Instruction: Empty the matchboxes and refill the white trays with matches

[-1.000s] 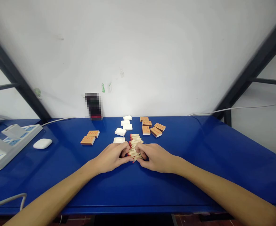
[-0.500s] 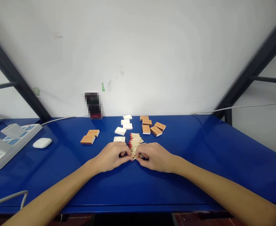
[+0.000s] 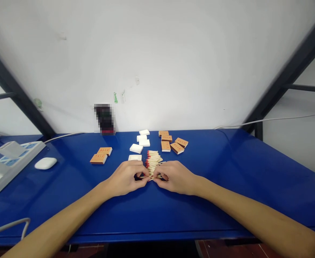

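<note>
A heap of red-tipped matches (image 3: 153, 161) lies on the blue table (image 3: 227, 186), just beyond my fingers. My left hand (image 3: 126, 177) and my right hand (image 3: 173, 176) rest on the table with their fingertips meeting at the near end of the heap. Both hands are closed in a pinch on a small bunch of matches held between them. White inner trays (image 3: 136, 148) lie behind my left hand. Orange matchbox sleeves (image 3: 173, 142) lie behind my right hand, and two more orange sleeves (image 3: 101, 154) lie to the left.
A white earbud case (image 3: 45, 163) and a white power strip (image 3: 4, 161) sit at the far left, with a cable (image 3: 6, 226) at the near left edge. A small dark device (image 3: 105, 120) stands against the wall. Black frame bars rise on both sides.
My fingers have drawn closer together on the near matches, pinching a few. The view has shifted slightly downward. The boxes and trays have not moved.
</note>
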### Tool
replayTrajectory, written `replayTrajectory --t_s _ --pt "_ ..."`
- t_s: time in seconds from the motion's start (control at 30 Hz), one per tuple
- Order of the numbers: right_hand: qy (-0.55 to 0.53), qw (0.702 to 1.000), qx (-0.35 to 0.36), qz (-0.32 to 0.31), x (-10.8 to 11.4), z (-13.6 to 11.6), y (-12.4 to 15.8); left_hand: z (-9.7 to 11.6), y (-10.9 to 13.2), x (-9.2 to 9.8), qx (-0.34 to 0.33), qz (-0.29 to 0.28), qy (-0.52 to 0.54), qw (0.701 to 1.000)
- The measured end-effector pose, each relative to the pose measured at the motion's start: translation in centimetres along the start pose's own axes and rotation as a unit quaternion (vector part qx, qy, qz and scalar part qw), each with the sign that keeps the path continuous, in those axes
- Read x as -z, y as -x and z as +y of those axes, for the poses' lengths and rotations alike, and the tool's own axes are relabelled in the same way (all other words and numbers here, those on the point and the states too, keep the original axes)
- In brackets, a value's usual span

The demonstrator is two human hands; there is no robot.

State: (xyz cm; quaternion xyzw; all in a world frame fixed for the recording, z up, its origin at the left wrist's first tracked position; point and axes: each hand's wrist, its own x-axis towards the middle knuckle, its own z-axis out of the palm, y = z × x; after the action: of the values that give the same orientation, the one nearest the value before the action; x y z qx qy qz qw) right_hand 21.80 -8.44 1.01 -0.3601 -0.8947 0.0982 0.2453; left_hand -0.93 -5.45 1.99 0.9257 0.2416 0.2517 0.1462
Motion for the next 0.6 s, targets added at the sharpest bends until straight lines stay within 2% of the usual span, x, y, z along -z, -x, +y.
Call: replayTrajectory --t_s 0.13,0.3,0.43,0.6 --pt "0.003 1.0 0.014 0.025 -0.4 0.1 0.0 0.1 0.0 -0.1 -0.042 0.039 -0.008 0.998" --pt "-0.006 0.998 0.02 0.051 -0.6 -0.3 0.0 -0.1 -0.1 -0.3 -0.062 0.013 -0.037 0.997" --pt "0.0 0.996 0.032 0.079 0.2 -0.6 0.0 0.1 -0.2 -0.5 -0.075 0.025 -0.042 0.996" --pt "0.015 0.99 0.006 0.141 1.4 0.1 0.0 0.7 -0.6 -0.8 -0.092 0.052 -0.078 0.991"
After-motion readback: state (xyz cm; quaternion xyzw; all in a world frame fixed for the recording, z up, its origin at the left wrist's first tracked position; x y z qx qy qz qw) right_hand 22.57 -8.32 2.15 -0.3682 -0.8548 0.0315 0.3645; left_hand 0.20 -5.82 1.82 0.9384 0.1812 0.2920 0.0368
